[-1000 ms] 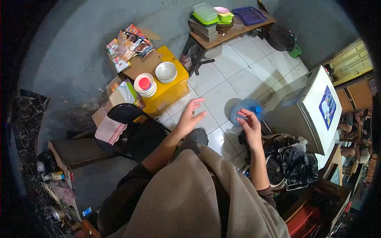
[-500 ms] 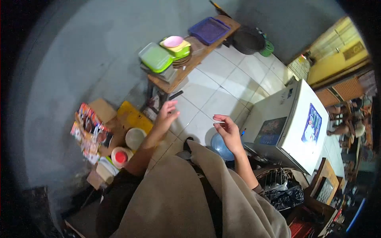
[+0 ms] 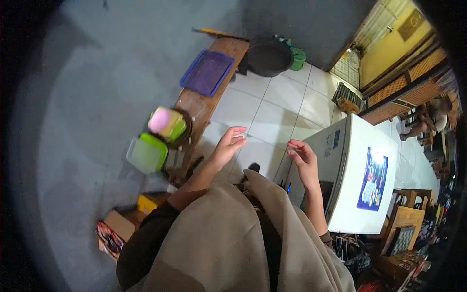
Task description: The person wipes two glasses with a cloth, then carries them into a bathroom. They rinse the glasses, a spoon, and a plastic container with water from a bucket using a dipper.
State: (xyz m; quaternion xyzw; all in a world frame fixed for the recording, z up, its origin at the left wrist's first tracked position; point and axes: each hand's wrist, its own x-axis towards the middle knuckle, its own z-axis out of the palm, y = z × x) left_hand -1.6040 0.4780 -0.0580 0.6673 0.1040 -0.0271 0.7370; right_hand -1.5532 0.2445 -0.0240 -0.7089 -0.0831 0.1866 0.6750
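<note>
I'm seeing a purple tray (image 3: 207,73) lying on the brown wooden bench (image 3: 224,51), with green and pink containers (image 3: 167,123) sitting further along it, white floor tiles (image 3: 279,104) showing beside it.

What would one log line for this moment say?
left hand: open, empty, over floor by bench | right hand: open, empty, beside fridge | bench holds tray, green tub

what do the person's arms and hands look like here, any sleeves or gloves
Both hands are bare: no gloves, rings or watch show on the left hand or the right hand. The forearms are bare too, with dark sleeves pushed up near the elbows. A beige cloth drapes over the chest.
</note>
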